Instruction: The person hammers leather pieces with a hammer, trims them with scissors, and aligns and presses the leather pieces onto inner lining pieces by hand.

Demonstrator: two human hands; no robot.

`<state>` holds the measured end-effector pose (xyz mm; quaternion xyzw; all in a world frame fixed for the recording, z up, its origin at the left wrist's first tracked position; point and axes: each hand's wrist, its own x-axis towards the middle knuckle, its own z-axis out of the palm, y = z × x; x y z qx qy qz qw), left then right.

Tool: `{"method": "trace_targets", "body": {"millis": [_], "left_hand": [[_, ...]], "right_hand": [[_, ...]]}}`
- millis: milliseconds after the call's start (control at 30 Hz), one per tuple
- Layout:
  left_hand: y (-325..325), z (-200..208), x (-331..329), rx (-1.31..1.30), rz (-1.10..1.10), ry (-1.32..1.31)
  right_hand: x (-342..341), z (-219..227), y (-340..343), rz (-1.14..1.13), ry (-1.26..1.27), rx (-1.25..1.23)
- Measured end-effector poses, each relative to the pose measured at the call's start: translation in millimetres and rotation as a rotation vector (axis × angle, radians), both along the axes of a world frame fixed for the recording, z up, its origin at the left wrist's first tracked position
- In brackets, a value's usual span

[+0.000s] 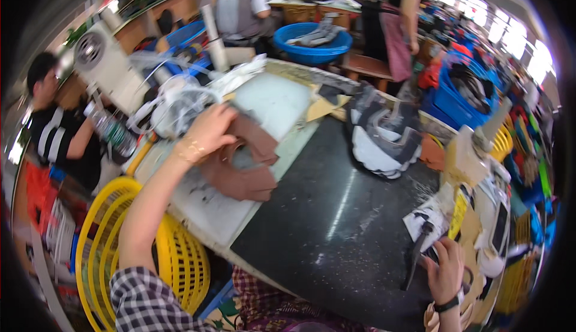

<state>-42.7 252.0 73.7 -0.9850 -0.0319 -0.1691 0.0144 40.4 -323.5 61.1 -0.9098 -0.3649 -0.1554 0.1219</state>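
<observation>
Brown U-shaped pieces (246, 185), stacked and looking like shoe-upper parts, lie on the pale left part of the table. My left hand (210, 129) reaches over their far left arm, with thumb and fingers closed on its edge. At the table's right side, my right hand (447, 272) has curled fingers and a thumb drawn near them. Beside those fingers lies a dark, slim-handled tool (415, 254), next to white scraps (433, 213). What is between the right fingers is too blurred to make out. Farther back rests a stack of grey and white curved pieces (386, 134).
A yellow basket (180, 266) stands by the table's near left edge. A plastic bottle (114, 129) and clear plastic bags (180, 107) are at the far left. A cream machine (465, 158) borders the right. Blue tubs (312, 50) and several people are beyond.
</observation>
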Motion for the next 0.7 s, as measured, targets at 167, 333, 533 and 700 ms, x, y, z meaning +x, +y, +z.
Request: {"method": "trace_targets", "body": {"millis": [167,333,533,700], "left_hand": [[-86,-19,76,0.006,-0.185,-0.002],[-211,-65,197,-0.131,-0.745,-0.449],[-244,-54,219,0.02,-0.434,-0.095],[-237,-38,177,-0.322,-0.633,-0.132]], "right_hand": [[17,2,44,0.147,0.17,-0.02],[59,-23,128,0.427,0.093,0.048],[109,-39,121,0.189,0.187,0.16],[116,-25,117,0.046,0.968,0.295]]}}
